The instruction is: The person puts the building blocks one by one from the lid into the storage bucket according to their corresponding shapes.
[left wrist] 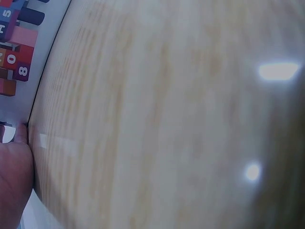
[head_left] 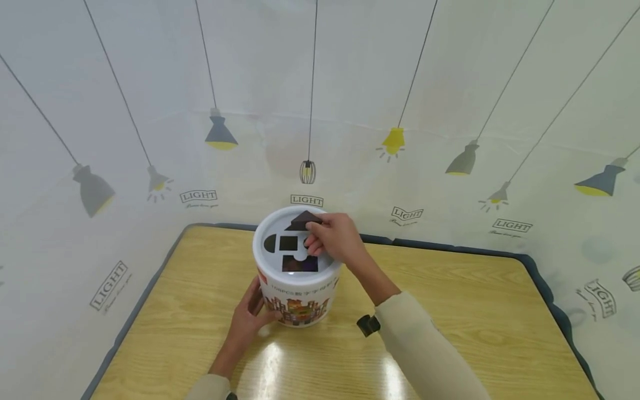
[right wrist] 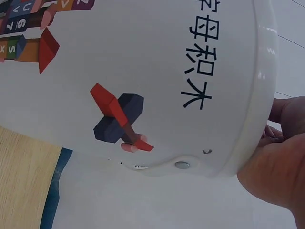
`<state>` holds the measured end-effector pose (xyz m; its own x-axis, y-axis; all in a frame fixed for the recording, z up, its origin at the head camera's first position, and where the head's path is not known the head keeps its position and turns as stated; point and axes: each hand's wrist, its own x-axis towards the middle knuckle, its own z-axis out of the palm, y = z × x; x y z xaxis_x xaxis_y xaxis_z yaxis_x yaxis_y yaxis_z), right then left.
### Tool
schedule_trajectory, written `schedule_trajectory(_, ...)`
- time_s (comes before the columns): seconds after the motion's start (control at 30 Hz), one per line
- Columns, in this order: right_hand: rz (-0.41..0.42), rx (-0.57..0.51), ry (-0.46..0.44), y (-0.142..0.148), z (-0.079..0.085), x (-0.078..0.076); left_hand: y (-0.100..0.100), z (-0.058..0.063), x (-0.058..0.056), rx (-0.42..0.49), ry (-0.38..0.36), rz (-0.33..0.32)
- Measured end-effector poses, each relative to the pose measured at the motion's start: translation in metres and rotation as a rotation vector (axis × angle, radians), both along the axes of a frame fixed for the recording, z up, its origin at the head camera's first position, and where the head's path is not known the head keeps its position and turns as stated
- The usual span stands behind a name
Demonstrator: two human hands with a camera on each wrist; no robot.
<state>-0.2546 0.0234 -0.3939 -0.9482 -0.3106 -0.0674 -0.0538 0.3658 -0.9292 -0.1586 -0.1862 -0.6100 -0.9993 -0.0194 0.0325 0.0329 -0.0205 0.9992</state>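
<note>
My left hand (head_left: 248, 319) grips the bucket (head_left: 298, 303) wall. My right hand (head_left: 334, 238) pinches a dark triangular block (head_left: 301, 220) on the lid (head_left: 270, 264).

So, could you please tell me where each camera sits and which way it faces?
Head: from above, forward and down at the bucket on the table; both hands, left hand and right hand, and sleeves show.
Left wrist: low, along the tabletop; a bit of palm shows.
Right wrist: beside the bucket wall; that hand at the rim.
All three share the bucket.
</note>
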Motion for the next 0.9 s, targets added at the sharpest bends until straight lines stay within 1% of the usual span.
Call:
schedule_trajectory(0.2, 0.015, 0.060, -0.020, -0.009, 0.004, -0.005, 0.000, 0.002, 0.001, -0.008, 0.003, 0.003)
schedule_trajectory(0.4, -0.004, 0.088, -0.038, -0.016, 0.004, -0.009, 0.001, 0.001, 0.001, 0.014, -0.009, -0.001)
schedule_trajectory(0.6, -0.024, 0.125, -0.045, -0.018, 0.004, -0.010, 0.001, 0.002, 0.000, 0.005, 0.002, -0.003)
schedule_trajectory(0.73, -0.037, 0.126, -0.060, -0.018, 0.005, -0.009, 0.001, 0.002, -0.001, -0.003, 0.008, -0.005)
schedule_trajectory(0.9, -0.055, 0.099, -0.076, -0.017, 0.005, -0.007, 0.001, 0.000, -0.001, 0.002, -0.012, 0.006)
